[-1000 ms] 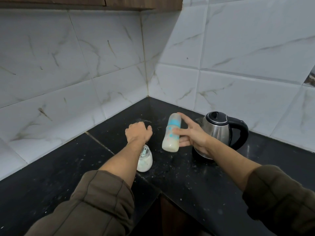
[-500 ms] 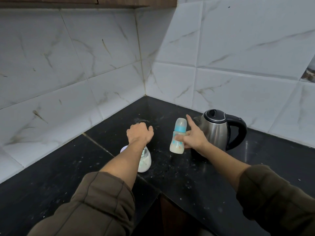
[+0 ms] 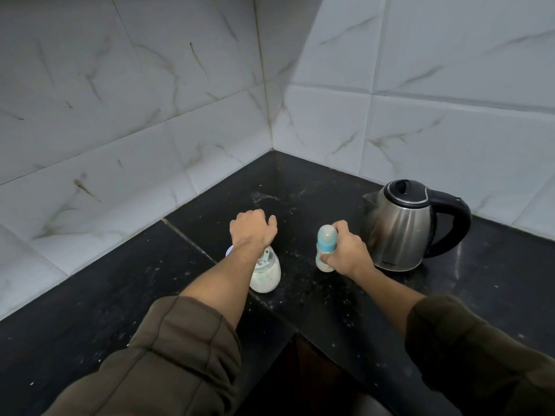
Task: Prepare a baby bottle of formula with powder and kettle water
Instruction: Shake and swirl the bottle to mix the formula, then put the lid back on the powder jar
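Head view: right hand [image 3: 345,255] grips baby bottle [image 3: 326,240] (upright on counter [image 3: 330,310]); left hand [image 3: 253,229] curled into fist.

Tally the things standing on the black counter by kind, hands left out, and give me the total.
baby bottle: 1
glass jar of white powder: 1
steel kettle: 1
Total: 3
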A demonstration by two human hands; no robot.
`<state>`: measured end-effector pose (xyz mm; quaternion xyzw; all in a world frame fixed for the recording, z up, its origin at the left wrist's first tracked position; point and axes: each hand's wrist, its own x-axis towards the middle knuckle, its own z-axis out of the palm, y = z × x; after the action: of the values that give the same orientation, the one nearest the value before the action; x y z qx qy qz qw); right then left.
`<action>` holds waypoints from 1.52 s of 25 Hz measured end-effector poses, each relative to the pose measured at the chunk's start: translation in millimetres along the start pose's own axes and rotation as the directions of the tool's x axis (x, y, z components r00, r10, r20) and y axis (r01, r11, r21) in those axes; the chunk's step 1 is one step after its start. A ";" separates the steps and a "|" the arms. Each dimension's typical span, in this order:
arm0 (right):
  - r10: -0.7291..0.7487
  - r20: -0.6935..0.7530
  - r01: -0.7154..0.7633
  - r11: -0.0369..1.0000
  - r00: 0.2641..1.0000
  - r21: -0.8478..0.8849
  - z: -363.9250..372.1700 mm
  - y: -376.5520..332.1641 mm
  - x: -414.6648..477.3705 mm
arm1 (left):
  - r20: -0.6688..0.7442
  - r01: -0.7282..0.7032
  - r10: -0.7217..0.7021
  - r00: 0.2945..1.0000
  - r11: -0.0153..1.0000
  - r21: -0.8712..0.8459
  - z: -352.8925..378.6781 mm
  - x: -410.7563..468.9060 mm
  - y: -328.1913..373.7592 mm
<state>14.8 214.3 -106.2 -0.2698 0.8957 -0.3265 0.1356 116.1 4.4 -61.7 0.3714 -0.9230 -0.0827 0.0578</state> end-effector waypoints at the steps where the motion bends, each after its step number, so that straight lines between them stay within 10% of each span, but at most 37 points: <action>1: 0.002 -0.006 -0.002 1.000 1.000 -0.001 0.9 1.8 1.5 | -0.005 0.005 -0.005 1.000 1.000 0.003 0.0 1.5 -1.6; 7: 0.017 0.071 -0.016 1.000 0.997 -0.026 -13.5 -4.1 4.8 | -0.028 0.018 -0.018 0.999 1.000 -0.013 -5.0 7.6 -7.3; 13: -0.342 -0.364 0.317 0.940 0.866 -0.128 -40.4 -74.9 19.2 | -0.098 0.046 -0.053 0.994 0.996 -0.071 -23.1 11.8 -25.4; 24: -0.236 0.470 0.454 0.781 0.851 -0.429 63.1 -200.5 68.4 | -0.113 0.127 -0.146 0.983 0.979 -0.161 -29.0 30.6 -105.2; 38: 0.038 0.676 0.529 0.591 0.736 -0.609 163.5 -203.0 97.2 | -0.013 0.208 -0.213 0.977 0.964 -0.166 8.4 67.1 -149.6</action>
<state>84.0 -55.1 -101.8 -0.5224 0.7959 0.1820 0.2459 167.7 -147.6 -96.2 0.4623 -0.8675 -0.1582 0.0933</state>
